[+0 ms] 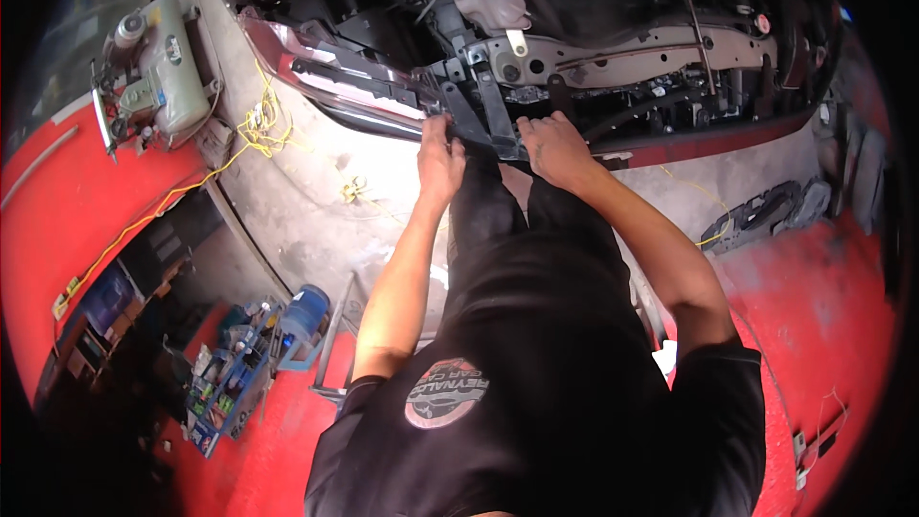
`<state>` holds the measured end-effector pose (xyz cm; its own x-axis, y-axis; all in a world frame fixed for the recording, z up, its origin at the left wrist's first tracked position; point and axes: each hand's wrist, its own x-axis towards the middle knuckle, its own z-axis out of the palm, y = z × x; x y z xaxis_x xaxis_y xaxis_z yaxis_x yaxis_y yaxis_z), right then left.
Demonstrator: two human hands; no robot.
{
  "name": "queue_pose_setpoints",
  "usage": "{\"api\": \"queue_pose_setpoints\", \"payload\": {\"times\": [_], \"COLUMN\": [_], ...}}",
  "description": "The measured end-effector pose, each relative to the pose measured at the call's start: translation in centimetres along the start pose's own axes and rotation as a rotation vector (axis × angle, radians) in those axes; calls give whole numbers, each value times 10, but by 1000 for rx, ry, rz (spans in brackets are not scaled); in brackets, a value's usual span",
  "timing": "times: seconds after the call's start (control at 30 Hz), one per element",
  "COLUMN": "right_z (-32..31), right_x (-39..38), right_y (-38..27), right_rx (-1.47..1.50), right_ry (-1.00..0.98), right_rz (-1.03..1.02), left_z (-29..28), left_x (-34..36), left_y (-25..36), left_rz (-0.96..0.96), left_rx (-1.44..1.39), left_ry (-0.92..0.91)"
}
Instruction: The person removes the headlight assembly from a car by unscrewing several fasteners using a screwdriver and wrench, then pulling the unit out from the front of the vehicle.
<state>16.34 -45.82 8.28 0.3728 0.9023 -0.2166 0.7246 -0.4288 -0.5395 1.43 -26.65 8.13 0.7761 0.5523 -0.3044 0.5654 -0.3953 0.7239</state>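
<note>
Both my arms reach forward to the front end of a red car, where the engine bay is exposed. My left hand is curled over the front edge of a black plastic trim piece, close beside the headlight. A short way to the right, my right hand bends its fingers over the same front edge. A black upright bracket stands between the hands. Behind them runs a grey metal crossmember with holes in it. The fingertips of both hands are partly hidden at the edge.
A pale plastic reservoir sits behind the crossmember. At the left stand a green air compressor and a blue rack of bottles. A yellow cord trails over the floor. Metal stand legs show beside my left arm.
</note>
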Motion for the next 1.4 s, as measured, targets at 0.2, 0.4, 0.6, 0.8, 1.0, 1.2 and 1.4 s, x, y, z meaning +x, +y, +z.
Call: {"api": "queue_pose_setpoints", "payload": {"times": [0.2, 0.4, 0.6, 0.8, 1.0, 1.2, 1.4], "right_z": [-30, 6, 4, 6, 35, 55, 69], "right_x": [19, 40, 63, 68, 57, 57, 60], "right_y": [-14, -95, -121, -128, -143, -150, -135], "right_rx": [215, 468, 500, 577, 582, 549, 687], "right_ry": [80, 103, 72, 136, 455, 656, 714], "right_rz": [60, 273, 563, 730, 808, 760, 687], "left_z": [4, -3, -18, -42, -68, -94, -73], "left_x": [-4, 6, 16, 40, 59, 127, 184], "left_y": [0, -14, -15, -24, 4, 25, 28], "left_rz": [12, 25, 83, 116, 350, 984, 1295], "left_rx": [-78, -137, -129, -142, 54, 474, 634], "left_ry": [47, 16, -74, -337, -388, -476, -917]}}
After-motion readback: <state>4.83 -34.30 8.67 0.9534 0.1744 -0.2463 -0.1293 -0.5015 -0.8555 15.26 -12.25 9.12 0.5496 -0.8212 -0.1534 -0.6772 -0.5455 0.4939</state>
